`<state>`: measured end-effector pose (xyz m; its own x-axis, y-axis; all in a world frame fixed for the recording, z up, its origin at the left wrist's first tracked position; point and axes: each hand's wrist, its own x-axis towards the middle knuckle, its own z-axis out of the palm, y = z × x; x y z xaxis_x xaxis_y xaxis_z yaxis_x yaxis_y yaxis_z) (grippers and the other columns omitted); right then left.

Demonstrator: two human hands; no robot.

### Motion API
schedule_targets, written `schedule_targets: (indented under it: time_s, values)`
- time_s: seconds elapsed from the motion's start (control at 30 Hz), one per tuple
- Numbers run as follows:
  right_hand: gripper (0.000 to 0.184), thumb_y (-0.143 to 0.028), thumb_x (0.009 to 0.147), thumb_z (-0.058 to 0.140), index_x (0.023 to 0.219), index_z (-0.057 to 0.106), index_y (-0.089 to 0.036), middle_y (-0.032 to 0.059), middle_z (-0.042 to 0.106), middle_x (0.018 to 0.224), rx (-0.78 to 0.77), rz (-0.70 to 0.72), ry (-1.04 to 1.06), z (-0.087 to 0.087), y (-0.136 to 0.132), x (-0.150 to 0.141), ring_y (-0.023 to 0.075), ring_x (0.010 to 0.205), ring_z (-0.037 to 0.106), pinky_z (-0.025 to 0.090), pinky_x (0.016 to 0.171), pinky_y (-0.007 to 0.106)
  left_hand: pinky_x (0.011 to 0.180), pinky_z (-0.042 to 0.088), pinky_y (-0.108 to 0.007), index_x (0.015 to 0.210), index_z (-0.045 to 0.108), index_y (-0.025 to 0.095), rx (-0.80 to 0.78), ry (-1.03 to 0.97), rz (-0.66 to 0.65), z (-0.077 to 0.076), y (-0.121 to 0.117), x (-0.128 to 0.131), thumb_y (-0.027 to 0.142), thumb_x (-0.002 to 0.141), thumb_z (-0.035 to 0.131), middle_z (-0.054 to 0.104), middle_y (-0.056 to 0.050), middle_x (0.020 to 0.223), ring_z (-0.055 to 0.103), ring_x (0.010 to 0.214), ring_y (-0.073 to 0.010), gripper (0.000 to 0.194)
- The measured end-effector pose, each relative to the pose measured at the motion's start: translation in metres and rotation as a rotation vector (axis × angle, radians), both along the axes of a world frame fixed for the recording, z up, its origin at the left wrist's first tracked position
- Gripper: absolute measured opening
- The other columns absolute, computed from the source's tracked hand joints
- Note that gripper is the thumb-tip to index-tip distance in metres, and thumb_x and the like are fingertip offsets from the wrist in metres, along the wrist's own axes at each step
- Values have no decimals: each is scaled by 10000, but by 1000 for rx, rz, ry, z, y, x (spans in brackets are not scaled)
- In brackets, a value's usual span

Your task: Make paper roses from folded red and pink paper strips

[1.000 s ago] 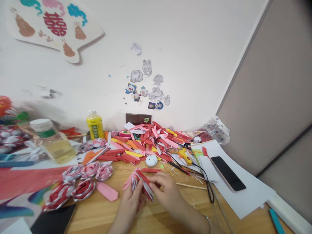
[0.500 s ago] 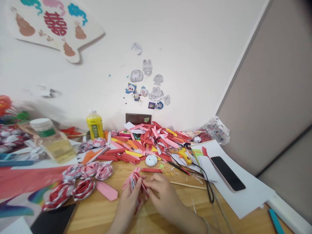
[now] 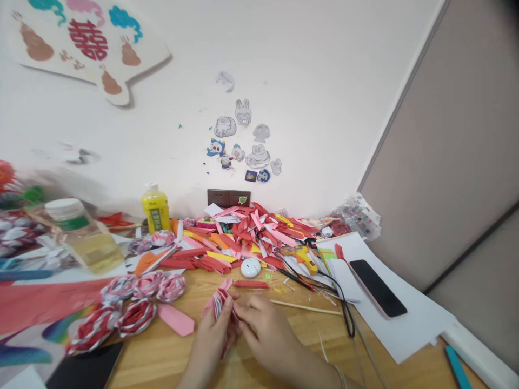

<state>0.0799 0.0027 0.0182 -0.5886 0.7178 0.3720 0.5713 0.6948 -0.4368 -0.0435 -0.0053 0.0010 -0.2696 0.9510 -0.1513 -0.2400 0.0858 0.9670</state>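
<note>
My left hand (image 3: 213, 337) and my right hand (image 3: 265, 335) meet low in the middle of the view, both pinched on a bundle of folded pink, red and white paper strips (image 3: 221, 300) held just above the wooden table (image 3: 284, 324). The left fingers clasp the bundle from the left; the right fingertips press on its right side. A single folded red strip (image 3: 250, 283) lies on the table just beyond the bundle.
Several rolled paper roses (image 3: 138, 302) and a pink folded piece (image 3: 176, 320) lie to the left. A heap of folded paper strips (image 3: 243, 237), a white round object (image 3: 250, 267), yellow bottle (image 3: 155, 212), clear jar (image 3: 83, 237), phone (image 3: 377, 294), thin stick (image 3: 306, 308), dark tablet (image 3: 83, 370).
My right hand has slid left and closed in on the bundle, which is now more gathered between both hands. The view has shifted slightly.
</note>
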Motion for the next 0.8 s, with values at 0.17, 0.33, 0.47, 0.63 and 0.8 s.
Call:
schedule_targets:
  time_s: [0.17, 0.33, 0.47, 0.63, 0.8]
  values:
    - [280, -102, 805, 492, 1063, 579, -166, 50, 575, 866, 9, 44, -28, 0, 0, 0, 164, 757, 511, 434, 670, 258, 293, 253, -162, 648, 543, 167, -9, -5, 11, -3, 1, -2, 686, 483, 654, 420, 99, 353, 346, 290, -50, 556]
    - [309, -105, 799, 494, 1095, 568, -158, 59, 583, 876, -1, 45, -52, 0, 0, 0, 169, 744, 513, 445, 676, 273, 287, 228, -170, 579, 511, 175, -31, 36, 11, -5, 2, -3, 707, 478, 638, 379, 106, 319, 312, 273, -48, 556]
    - [330, -125, 786, 534, 1110, 568, -181, 52, 590, 896, -26, 45, -42, 1, 1, 1, 172, 769, 526, 446, 697, 276, 294, 236, -174, 538, 476, 183, -39, 46, 21, -2, 4, -3, 723, 450, 634, 385, 101, 315, 322, 276, -51, 569]
    - [245, -134, 809, 521, 1029, 610, -195, 41, 605, 869, -53, -13, -25, 5, 5, 2, 174, 777, 552, 441, 671, 267, 298, 247, -194, 531, 477, 194, -56, 47, 11, 4, 2, 0, 728, 458, 614, 409, 86, 311, 337, 271, -70, 556]
    - [181, -75, 800, 500, 871, 629, -180, 27, 605, 776, 50, -45, -25, 0, 6, 1, 157, 711, 550, 421, 623, 245, 318, 265, -217, 504, 499, 197, -57, 74, -15, 12, -4, 1, 696, 481, 613, 476, 48, 341, 383, 300, -93, 512]
